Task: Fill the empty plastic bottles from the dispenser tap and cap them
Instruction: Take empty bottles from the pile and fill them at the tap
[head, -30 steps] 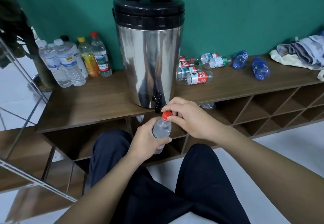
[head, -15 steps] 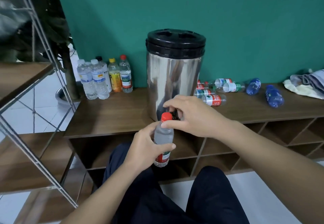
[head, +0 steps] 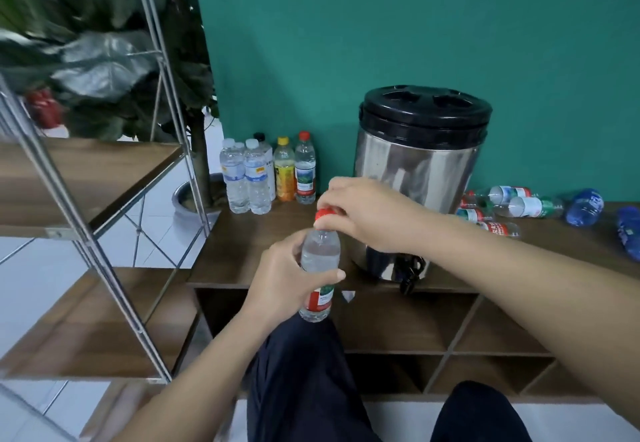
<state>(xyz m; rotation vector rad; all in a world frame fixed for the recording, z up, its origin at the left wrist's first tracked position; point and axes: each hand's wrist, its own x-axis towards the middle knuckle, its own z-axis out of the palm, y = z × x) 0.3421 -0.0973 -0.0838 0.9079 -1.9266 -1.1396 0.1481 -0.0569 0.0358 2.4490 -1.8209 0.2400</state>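
Capping | left hand [head: 277, 282] grips upright water bottle [head: 318, 261] | right hand [head: 363, 214] pinches red cap [head: 324, 213] at 12 o'clock atop bottle

Office-like break corner: steel dispenser [head: 420, 178] on cubby shelf [head: 242, 254], potted plant [head: 194, 150].

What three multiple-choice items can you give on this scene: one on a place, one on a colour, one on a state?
1. Where are the upright bottles?
A. left of the dispenser
B. on its lid
C. on the floor

2. What colour is the held bottle's cap?
A. yellow
B. red
C. white

3. What does the right hand do?
A. rests open
B. turns the tap
C. pinches the cap

Key: 1 A, they stand left of the dispenser; 2 B, red shows under the fingers; 3 C, while the left hand grips the bottle.
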